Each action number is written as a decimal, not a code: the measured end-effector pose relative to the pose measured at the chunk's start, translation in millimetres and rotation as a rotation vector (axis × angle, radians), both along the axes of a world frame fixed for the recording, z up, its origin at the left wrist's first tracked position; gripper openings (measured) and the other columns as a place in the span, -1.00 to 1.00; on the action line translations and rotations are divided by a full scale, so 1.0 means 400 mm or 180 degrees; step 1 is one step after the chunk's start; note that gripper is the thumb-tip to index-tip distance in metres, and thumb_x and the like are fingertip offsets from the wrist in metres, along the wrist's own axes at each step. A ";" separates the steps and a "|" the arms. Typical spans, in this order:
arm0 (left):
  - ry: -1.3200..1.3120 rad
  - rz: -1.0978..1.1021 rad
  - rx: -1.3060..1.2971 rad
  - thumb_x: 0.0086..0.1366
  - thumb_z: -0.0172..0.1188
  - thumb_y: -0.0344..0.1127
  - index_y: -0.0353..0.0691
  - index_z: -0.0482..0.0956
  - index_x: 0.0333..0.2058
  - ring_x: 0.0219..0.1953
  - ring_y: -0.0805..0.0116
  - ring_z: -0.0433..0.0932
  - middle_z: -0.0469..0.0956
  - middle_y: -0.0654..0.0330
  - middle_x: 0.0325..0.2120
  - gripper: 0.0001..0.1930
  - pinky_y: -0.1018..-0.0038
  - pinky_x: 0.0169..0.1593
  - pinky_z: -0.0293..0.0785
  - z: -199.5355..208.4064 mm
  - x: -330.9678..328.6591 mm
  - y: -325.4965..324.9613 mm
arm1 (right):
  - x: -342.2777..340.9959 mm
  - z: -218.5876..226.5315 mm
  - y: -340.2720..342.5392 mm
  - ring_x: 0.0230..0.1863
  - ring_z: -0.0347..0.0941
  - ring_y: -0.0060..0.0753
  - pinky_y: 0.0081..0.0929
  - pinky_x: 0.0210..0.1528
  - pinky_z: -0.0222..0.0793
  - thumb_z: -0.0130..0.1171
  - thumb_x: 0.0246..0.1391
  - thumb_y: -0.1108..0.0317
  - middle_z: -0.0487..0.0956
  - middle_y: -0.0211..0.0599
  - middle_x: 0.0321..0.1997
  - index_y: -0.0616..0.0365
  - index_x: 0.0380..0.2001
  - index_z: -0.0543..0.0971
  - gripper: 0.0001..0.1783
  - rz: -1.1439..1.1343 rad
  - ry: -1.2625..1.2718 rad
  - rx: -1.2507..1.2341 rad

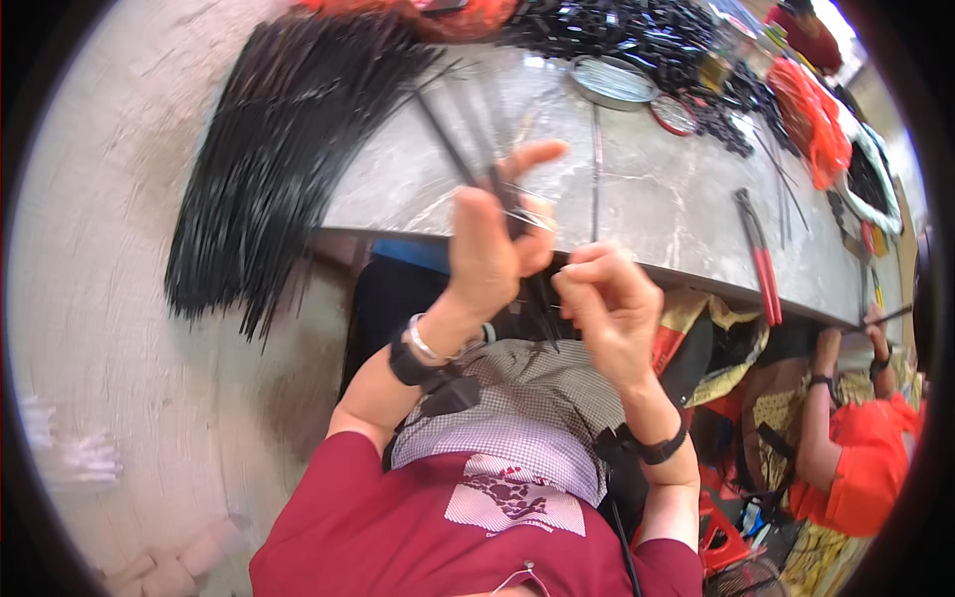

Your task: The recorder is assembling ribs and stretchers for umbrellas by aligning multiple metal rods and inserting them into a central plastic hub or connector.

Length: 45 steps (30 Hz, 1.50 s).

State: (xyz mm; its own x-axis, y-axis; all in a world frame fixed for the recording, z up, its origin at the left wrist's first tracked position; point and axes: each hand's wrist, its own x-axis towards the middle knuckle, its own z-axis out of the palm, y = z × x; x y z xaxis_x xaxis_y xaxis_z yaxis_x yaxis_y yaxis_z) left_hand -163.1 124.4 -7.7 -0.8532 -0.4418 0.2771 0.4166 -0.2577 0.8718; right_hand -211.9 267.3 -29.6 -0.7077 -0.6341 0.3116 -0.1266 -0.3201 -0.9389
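My left hand [492, 239] is raised over the table edge and grips a small bunch of thin black rods [460, 149] that point up and away to the left. My right hand [607, 298] is just beside it, fingers pinched on a thin silvery wire [532, 214] that runs to the rods at my left hand. Both wrists wear black straps. The lower ends of the rods are hidden behind my hands.
A big bundle of long black rods [274, 149] hangs off the grey marble table [676, 209]. Red-handled pliers [761, 259], a round metal tin [612, 82], black parts and orange material lie further on. Another person in orange [856, 448] sits at right.
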 end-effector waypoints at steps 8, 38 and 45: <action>-0.0223 0.0049 -0.0745 -0.11 -0.03 0.57 -0.64 0.34 -0.08 -0.77 0.68 0.10 0.15 0.46 -0.79 0.13 0.67 -0.68 0.04 -0.012 0.010 -0.031 | -0.312 -0.040 0.273 -0.03 0.42 0.01 -0.15 -0.02 0.38 0.13 0.16 0.14 0.49 -0.06 -0.04 0.15 -0.08 0.51 -0.63 -0.2788 0.3290 0.3174; -0.0245 -0.0189 -0.0759 -0.05 -0.37 0.72 -0.66 0.34 0.00 -0.74 0.71 0.19 0.25 0.45 -0.82 0.27 0.70 -0.59 0.13 -0.100 -0.010 -0.032 | -0.055 0.128 0.192 -0.17 0.61 0.07 -0.22 -0.20 0.61 0.05 0.18 0.35 0.53 0.26 -0.07 0.49 0.13 0.29 -0.48 0.2282 -0.2407 0.1099; -0.0052 -0.0388 -0.0539 -0.07 -0.30 0.71 -0.67 0.36 -0.03 -0.74 0.70 0.21 0.25 0.45 -0.82 0.26 0.68 -0.58 0.16 -0.112 -0.003 -0.033 | -0.057 0.125 0.213 -0.61 0.48 -0.39 -0.49 -0.62 0.43 0.05 0.23 0.30 0.53 -0.07 -0.45 0.40 0.02 0.37 -0.59 0.2320 -0.2808 0.1139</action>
State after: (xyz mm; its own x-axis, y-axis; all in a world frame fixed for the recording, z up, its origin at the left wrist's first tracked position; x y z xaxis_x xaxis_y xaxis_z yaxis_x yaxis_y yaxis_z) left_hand -164.2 111.1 -52.5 -0.9025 -0.2834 0.3243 0.3767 -0.1545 0.9134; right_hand -234.7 352.6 20.5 -0.0271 -0.9261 -0.3763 0.7080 0.2479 -0.6612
